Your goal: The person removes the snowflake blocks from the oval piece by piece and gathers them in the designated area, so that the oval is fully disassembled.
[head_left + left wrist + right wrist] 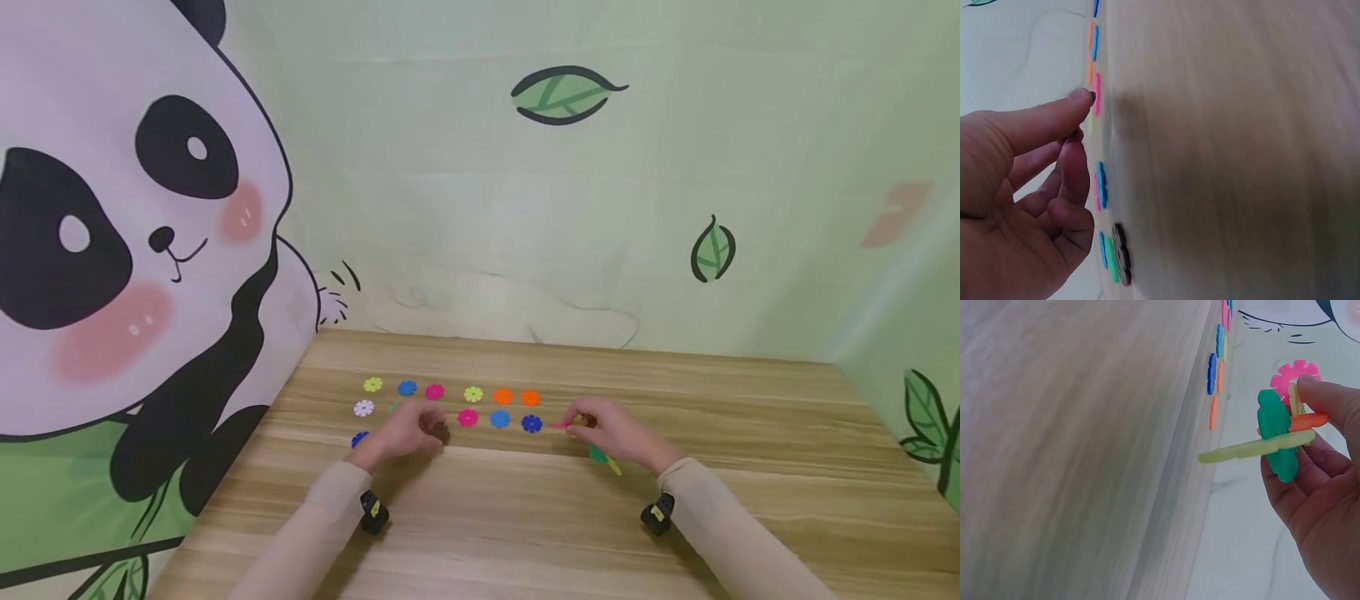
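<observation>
My left hand (405, 433) is above the left part of the rows, pinching a brown notched disc (442, 432) between thumb and fingers; the fingers hide most of it. My right hand (611, 425) is right of the rows. It grips a cluster of joined notched discs, with a green disc (1277, 434), a yellow-green disc (1254, 447), an orange disc (1307, 422) and a pink disc (1291, 378) showing. Flat on the table, near the left hand, are a white disc (363, 408) and another brown disc (1121, 253).
More loose discs lie in rows on the wooden table (510, 517), among them a dark blue disc (532, 424), a light blue disc (500, 419) and an orange disc (531, 397). Behind the table rises a pale green wall (450, 167) with a painted panda (247, 350) at left.
</observation>
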A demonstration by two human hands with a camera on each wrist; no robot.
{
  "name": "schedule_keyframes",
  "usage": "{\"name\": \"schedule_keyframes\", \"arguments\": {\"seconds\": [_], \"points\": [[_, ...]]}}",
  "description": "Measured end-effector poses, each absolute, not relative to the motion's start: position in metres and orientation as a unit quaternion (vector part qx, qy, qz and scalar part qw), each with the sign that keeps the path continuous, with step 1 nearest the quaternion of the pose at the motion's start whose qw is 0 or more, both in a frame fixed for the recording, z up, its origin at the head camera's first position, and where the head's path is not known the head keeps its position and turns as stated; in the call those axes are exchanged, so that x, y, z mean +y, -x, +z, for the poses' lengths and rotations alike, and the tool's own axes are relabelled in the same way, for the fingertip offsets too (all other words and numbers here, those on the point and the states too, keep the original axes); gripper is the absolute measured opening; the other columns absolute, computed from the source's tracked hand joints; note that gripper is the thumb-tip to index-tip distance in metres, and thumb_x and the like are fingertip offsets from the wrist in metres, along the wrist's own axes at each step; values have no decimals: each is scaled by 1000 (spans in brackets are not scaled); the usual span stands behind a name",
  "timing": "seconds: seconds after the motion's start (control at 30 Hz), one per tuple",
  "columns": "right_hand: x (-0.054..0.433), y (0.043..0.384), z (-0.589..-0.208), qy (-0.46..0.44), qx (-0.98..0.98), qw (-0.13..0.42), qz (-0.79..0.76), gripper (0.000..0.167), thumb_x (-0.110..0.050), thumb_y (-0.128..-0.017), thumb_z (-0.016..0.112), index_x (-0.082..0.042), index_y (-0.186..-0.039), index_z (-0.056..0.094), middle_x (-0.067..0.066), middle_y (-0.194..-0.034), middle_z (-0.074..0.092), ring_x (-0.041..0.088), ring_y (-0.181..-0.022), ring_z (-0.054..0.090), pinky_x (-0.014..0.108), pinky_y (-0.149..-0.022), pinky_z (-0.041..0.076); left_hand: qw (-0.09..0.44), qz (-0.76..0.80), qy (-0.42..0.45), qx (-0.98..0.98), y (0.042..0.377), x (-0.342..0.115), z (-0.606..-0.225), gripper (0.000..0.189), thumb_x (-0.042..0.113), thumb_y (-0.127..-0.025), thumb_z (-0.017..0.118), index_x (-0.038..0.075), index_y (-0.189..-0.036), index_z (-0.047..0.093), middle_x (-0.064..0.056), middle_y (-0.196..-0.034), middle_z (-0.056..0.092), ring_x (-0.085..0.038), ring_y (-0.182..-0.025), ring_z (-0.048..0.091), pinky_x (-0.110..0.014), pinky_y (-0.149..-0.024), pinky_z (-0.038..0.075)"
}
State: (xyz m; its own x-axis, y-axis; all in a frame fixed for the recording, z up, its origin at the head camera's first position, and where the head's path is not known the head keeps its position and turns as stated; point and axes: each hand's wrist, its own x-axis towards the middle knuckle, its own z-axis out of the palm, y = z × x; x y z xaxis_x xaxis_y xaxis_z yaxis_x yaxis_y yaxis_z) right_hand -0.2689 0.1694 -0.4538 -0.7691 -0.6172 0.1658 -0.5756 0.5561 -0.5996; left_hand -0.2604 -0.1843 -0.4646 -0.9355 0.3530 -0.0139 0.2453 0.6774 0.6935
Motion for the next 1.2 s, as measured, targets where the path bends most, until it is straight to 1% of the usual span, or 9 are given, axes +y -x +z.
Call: {"name": "schedule_keyframes", "arguments": {"seconds": [0.1,0.27,0.47,0.67,0.77,0.83,0.97,1.07,1.2], "points": [[170,269,-454,338,883,28,-325,6,-12,-91,63,-9,-95,67,-9,-74,53,10,-63,45,23,-54,40,64,345,-153,924,262,-190,-469,33,0,-71,79,-2,-102,67,-6,-89,64,-20,-84,59,-34,-76,49],[170,270,-454,337,883,29,-326,6,-12,-91,63,-9,-94,67,-8,-73,53,11,-63,45,24,-54,39,57,312,-133,939,265,-194,-475,31,3,-71,81,1,-99,69,-5,-90,66,-20,-87,60,-35,-81,50],[170,271,-454,335,884,30,-325,6,-12,-91,64,-9,-94,67,-8,-74,54,10,-63,45,23,-54,39,50,300,-143,942,265,-195,-474,32,3,-68,82,-1,-98,69,-7,-89,67,-22,-86,61,-37,-80,50],[171,271,-453,340,884,29,-320,6,-12,-91,63,-9,-94,67,-8,-73,53,10,-63,44,24,-54,39,64,309,-125,941,265,-197,-473,35,4,-69,82,-1,-101,68,-7,-93,67,-23,-90,61,-38,-83,49],[171,270,-453,341,883,29,-322,6,-12,-91,63,-9,-95,67,-8,-73,53,11,-63,44,24,-54,39,74,323,-106,937,265,-198,-472,34,5,-71,81,1,-102,68,-4,-91,66,-21,-87,61,-36,-80,50],[171,270,-452,339,884,31,-322,6,-12,-91,63,-9,-95,67,-7,-73,53,11,-63,44,23,-54,38,75,330,-101,935,266,-197,-470,30,8,-73,79,3,-101,68,-3,-88,65,-18,-83,60,-33,-75,51],[170,269,-451,332,888,35,-318,7,-13,-91,63,-10,-95,67,-6,-71,52,12,-62,44,23,-53,38,57,328,-106,937,267,-193,-467,25,16,-80,75,6,-102,69,0,-88,65,-15,-81,60,-30,-71,50],[170,269,-451,328,890,36,-315,8,-14,-92,62,-10,-96,67,-6,-72,52,11,-63,44,24,-54,39,49,337,-115,933,267,-187,-464,25,18,-83,73,5,-103,68,-1,-89,65,-13,-79,61,-29,-69,50],[169,270,-452,327,890,34,-316,8,-15,-92,62,-10,-96,68,-8,-77,55,10,-65,46,25,-57,42,58,373,-127,917,266,-176,-461,24,12,-85,69,1,-106,67,-3,-88,64,-14,-73,61,-28,-66,50]]}}
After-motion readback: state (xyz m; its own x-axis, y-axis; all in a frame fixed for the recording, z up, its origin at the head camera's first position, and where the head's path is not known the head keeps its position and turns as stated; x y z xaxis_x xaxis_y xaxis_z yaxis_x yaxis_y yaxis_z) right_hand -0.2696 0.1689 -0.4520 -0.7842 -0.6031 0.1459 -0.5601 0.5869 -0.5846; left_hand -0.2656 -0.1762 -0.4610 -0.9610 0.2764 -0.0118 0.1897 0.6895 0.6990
